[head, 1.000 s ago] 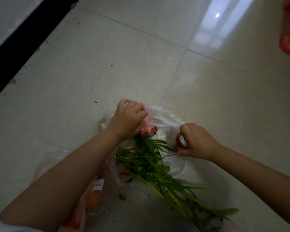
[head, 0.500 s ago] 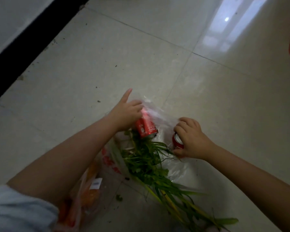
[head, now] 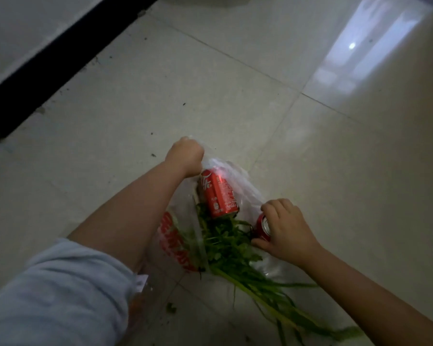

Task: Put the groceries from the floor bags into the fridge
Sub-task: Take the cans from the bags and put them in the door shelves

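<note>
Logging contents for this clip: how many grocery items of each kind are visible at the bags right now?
Red cans: 2, one lying in the clear bag, one under the right hand
Bunch of greens: 1
Total: 3
A second bag sits by the left arm, contents unclear.

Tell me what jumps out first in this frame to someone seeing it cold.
The bright red soda can lying on its side in the clear plastic bag at centre, just below the left hand, which grips the bag's top edge. To its right, the right hand grips a second red can. A bunch of leafy greens spills from the bag across the pale tiled floor toward the lower right.
</note>
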{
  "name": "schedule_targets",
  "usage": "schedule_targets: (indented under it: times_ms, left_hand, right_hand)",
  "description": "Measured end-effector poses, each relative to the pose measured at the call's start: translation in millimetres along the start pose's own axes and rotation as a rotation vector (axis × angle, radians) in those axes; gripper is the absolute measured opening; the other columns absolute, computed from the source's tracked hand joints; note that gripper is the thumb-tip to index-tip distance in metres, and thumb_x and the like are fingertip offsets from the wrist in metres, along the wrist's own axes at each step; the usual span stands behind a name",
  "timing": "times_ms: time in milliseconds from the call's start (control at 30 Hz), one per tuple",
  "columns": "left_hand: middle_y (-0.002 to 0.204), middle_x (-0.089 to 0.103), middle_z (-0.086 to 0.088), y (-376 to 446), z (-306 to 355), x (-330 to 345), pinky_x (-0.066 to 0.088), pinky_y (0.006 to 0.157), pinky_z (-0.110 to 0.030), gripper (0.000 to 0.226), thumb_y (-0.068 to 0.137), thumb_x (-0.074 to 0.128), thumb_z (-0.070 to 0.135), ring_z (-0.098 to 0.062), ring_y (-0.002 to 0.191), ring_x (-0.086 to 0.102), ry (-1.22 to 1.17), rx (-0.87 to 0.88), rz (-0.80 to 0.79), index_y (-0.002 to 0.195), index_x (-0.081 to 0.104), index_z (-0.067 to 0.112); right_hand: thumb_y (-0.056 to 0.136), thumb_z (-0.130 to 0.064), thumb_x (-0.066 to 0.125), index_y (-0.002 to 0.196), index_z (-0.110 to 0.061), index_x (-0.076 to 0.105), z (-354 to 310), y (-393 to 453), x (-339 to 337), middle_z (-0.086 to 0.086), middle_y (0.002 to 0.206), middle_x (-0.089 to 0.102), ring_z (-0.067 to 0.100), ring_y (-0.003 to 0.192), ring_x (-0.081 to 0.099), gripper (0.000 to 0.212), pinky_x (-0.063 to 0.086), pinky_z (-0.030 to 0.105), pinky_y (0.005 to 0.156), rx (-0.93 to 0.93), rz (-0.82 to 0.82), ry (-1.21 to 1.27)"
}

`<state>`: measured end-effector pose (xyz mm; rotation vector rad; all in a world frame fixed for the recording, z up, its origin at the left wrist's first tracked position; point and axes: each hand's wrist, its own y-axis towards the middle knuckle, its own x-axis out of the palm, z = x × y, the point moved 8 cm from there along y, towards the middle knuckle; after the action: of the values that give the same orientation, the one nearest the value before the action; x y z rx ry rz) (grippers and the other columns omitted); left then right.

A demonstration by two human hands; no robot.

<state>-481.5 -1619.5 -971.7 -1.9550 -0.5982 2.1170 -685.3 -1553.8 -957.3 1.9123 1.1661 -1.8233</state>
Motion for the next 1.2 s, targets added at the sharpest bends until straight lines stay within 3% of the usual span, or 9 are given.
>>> schedule_targets:
  times_ms: [167,267,367,533,933,1033,1100,1133,1200]
  left_hand:
    - [0.111,0.061,-0.017,-17.1,33.0,6.0,0.045,0.081,-0.036,0.021,0.086,0.052,0.013,-0.032,0.102,0.057,-0.078,0.155,-0.063,0.099,0.063,0.001]
    - [0.119,0.056,-0.019,-17.4,37.4,11.6,0.044,0.087,-0.038,0.029,0.093,0.045,0.018,-0.033,0.108,0.056,-0.039,0.122,-0.051,0.112,0.059,0.001]
    - [0.121,0.057,-0.021,-12.4,30.1,14.1,0.043,0.09,-0.037,0.032,0.095,0.044,0.021,-0.034,0.111,0.055,-0.083,0.048,-0.053,0.115,0.058,0.0]
    - [0.125,0.054,-0.021,-5.9,28.0,8.0,0.044,0.088,-0.038,0.038,0.092,0.054,0.024,-0.035,0.113,0.053,-0.259,-0.085,-0.04,0.121,0.049,-0.001]
    - [0.117,0.042,-0.012,-49.0,47.8,13.4,0.039,0.076,-0.03,0.045,0.077,0.072,0.016,-0.029,0.097,0.053,-0.49,0.042,0.033,0.114,0.049,0.007]
    - [0.094,0.039,-0.002,-67.1,59.3,11.3,0.03,0.07,-0.022,0.025,0.075,0.07,0.008,-0.019,0.084,0.043,-0.565,0.103,0.051,0.091,0.051,0.011]
    - [0.072,0.034,0.005,-73.1,71.7,16.8,0.02,0.063,-0.021,0.035,0.077,0.067,0.008,-0.017,0.08,0.038,-0.522,0.176,0.0,0.063,0.037,0.019]
    - [0.068,0.032,0.008,-74.7,76.5,20.3,0.019,0.061,-0.021,0.042,0.078,0.067,0.009,-0.019,0.079,0.04,-0.497,0.196,-0.032,0.058,0.032,0.022]
    - [0.08,0.044,0.006,-71.6,77.4,25.4,0.027,0.067,-0.02,0.024,0.078,0.069,0.013,-0.024,0.089,0.048,-0.513,0.17,-0.086,0.068,0.049,0.021]
  right_hand:
    - [0.037,-0.049,0.085,0.08,-0.008,0.063,9.2,3.5,-0.9,0.01,0.077,0.066,0.032,0.065,0.064,0.063,0.052,0.035,0.054,0.044,-0.02,-0.023]
    - [0.063,-0.048,0.074,0.106,-0.005,0.058,12.4,7.4,-7.2,0.016,0.104,0.061,0.036,0.093,0.058,0.063,0.05,0.042,0.076,0.076,-0.039,0.015]
    - [0.079,-0.053,0.058,0.123,-0.011,0.045,15.7,12.9,-10.1,0.009,0.123,0.05,0.028,0.112,0.045,0.062,0.042,0.036,0.089,0.11,-0.081,0.021]
    - [0.081,-0.051,0.056,0.122,-0.011,0.045,13.4,21.3,-10.8,0.009,0.121,0.051,0.027,0.112,0.045,0.058,0.043,0.036,0.089,0.142,-0.102,0.04]
    - [0.08,-0.051,0.057,0.124,-0.011,0.045,16.5,8.8,-12.4,0.009,0.121,0.052,0.026,0.11,0.046,0.06,0.041,0.034,0.088,0.179,-0.041,0.084]
    - [0.079,-0.05,0.06,0.121,-0.01,0.048,20.5,1.5,-10.7,0.008,0.119,0.053,0.026,0.108,0.047,0.059,0.041,0.033,0.085,0.198,-0.012,0.122]
    - [0.076,-0.05,0.063,0.118,-0.009,0.051,23.5,-2.8,-11.5,0.01,0.116,0.055,0.028,0.106,0.049,0.06,0.04,0.033,0.084,0.206,0.012,0.169]
    - [0.075,-0.05,0.064,0.117,-0.008,0.052,24.8,-4.3,-11.6,0.01,0.115,0.055,0.029,0.105,0.049,0.061,0.04,0.033,0.084,0.209,0.013,0.19]
    - [0.076,-0.047,0.066,0.119,-0.009,0.052,26.2,-5.9,-11.5,0.01,0.117,0.054,0.027,0.105,0.048,0.059,0.039,0.032,0.086,0.216,-0.002,0.208]
